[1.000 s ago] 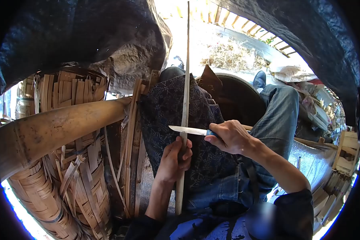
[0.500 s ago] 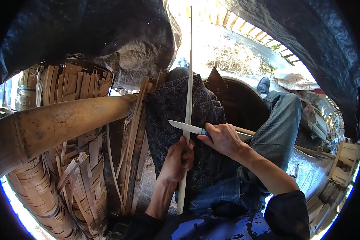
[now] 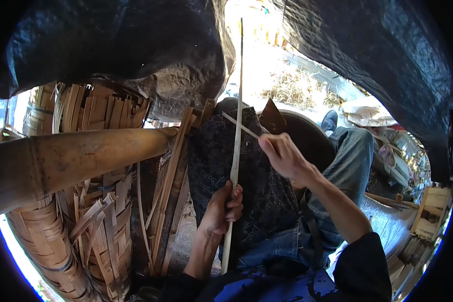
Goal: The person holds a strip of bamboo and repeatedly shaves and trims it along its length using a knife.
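Observation:
A long pale strip point(image 3: 238, 136) stands lengthwise over a dark patterned cloth point(image 3: 206, 151) on my lap. My left hand point(image 3: 222, 207) is wrapped round its lower part. My right hand point(image 3: 284, 156) grips a knife point(image 3: 240, 125), whose handle is hidden in the fist. The blade lies across the strip, well above my left hand, and is seen nearly edge-on, its tip pointing up and left.
A thick bamboo pole point(image 3: 95, 153) juts in from the left, over tall woven bamboo bundles point(image 3: 45, 241). Thin wooden slats point(image 3: 168, 191) lean beside my lap. A dark round container point(image 3: 307, 136) lies beyond it. Dark sheeting point(image 3: 110, 45) hangs above.
My right hand has moved the knife up along the strip, away from my left hand, and the blade has turned edge-on. My left hand keeps its hold on the strip.

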The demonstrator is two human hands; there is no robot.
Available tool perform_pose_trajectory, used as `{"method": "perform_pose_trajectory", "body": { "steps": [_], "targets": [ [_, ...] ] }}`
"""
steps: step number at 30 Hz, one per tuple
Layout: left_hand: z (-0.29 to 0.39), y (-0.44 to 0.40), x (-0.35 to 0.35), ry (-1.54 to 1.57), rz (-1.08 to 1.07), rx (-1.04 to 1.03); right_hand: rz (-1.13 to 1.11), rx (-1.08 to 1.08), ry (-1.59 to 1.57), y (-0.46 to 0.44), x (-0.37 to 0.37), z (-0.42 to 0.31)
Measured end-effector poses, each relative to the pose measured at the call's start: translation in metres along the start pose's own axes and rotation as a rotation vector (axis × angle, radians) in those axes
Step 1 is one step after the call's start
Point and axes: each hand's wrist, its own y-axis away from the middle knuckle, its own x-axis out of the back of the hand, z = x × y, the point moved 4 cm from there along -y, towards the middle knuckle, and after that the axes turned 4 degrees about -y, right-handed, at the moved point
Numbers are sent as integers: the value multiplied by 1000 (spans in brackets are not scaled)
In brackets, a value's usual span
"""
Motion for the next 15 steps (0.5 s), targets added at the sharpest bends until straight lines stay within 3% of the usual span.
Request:
{"method": "perform_pose_trajectory", "body": {
  "steps": [3, 9, 15],
  "targets": [
    [0, -3, 2, 56, -65, 12, -172, -4, -103, 33, -7, -10],
    [0, -2, 2, 14, -2, 53, -193, -109, 145, 47, -16, -9],
    [0, -3, 7, 9, 31, 4, -106, -60, 325, 42, -26, -12]
  ]
}}
